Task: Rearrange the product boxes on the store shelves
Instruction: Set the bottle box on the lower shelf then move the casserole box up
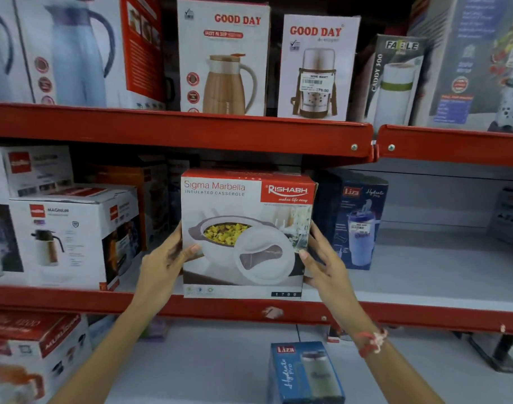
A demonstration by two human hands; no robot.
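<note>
A white and red casserole box (246,228), labelled Sigma Marbella, stands at the front edge of the middle red shelf (424,317). My left hand (164,258) grips its left side and my right hand (322,258) grips its right side, thumbs on the front face. To its right, further back, a blue Liza bottle box (357,220) stands on the same shelf. To its left sits a white Magnum flask box (71,240).
The top shelf (191,126) carries two Good Day boxes (223,56) and a dark Caddy 300 box (392,83). Another blue Liza box (304,374) stands on the lower shelf. The middle shelf has bare grey surface at the right (439,272).
</note>
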